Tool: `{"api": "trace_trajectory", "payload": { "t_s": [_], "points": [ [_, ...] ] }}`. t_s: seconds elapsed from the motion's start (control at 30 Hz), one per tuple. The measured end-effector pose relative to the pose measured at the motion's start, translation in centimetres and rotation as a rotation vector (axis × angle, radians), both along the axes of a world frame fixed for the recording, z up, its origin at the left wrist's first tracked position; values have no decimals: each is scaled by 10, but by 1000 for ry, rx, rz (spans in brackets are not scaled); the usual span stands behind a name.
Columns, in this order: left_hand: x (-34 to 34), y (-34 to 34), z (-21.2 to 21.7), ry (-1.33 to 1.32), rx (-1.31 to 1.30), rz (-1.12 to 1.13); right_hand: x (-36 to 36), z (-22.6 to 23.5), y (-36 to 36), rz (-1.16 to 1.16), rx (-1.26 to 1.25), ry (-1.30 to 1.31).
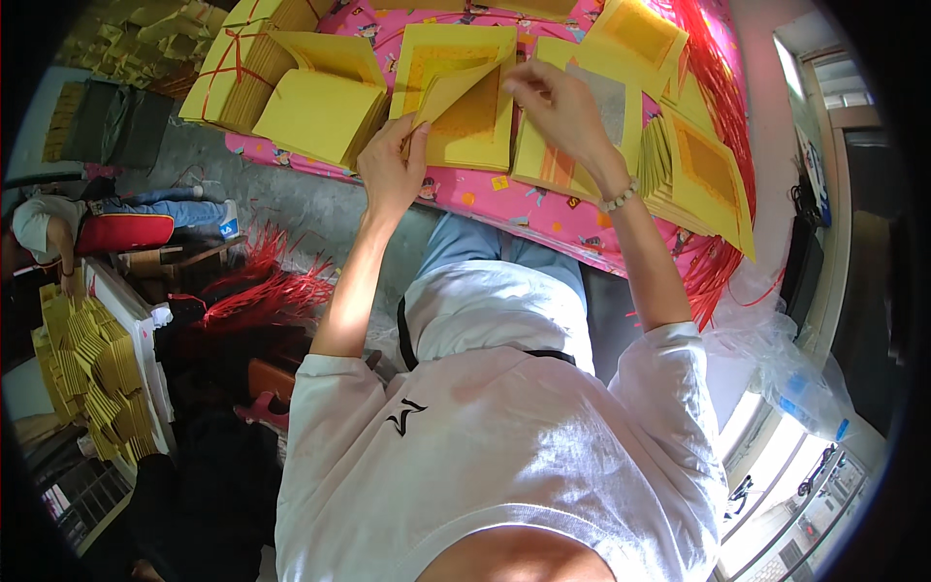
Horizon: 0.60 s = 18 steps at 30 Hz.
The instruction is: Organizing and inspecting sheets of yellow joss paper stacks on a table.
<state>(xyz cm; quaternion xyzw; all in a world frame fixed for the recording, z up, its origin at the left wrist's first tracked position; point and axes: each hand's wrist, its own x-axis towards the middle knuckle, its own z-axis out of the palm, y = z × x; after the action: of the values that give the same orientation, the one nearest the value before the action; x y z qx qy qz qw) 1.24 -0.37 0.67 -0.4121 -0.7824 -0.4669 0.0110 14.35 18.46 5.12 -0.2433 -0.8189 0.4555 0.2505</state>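
Note:
At the near edge of the table, my left hand [393, 167] pinches the lower left corner of a yellow paper sheet [454, 89]. That sheet is lifted and curls diagonally over a stack of yellow paper [470, 153] with an orange-gold printed panel. My right hand [561, 109] has its fingers bent together beside the sheet's upper right edge; whether they grip the paper is hidden. Under my right wrist lies another yellow stack [539, 155] with a silver-grey panel. Left of my left hand stands a pile of folded yellow paper [320, 114].
A pink patterned cloth [465, 194] covers the table. Bundles tied with red string [238, 63] stand at the far left. Red strands [713, 116] hang along the right edge beside fanned yellow sheets [713, 175]. On the left, a person [48, 223] reaches toward stacked yellow paper [92, 369].

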Motion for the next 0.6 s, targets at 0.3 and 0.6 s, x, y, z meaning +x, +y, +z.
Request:
{"api": "trace_trajectory", "payload": {
  "t_s": [0.3, 0.6],
  "points": [
    [-4, 1, 2, 24, -97, 18, 6, -11, -28, 355, 766, -432],
    [-4, 0, -1, 73, -81, 8, 7, 0, -23, 454, 604, -401]
  ]
}}
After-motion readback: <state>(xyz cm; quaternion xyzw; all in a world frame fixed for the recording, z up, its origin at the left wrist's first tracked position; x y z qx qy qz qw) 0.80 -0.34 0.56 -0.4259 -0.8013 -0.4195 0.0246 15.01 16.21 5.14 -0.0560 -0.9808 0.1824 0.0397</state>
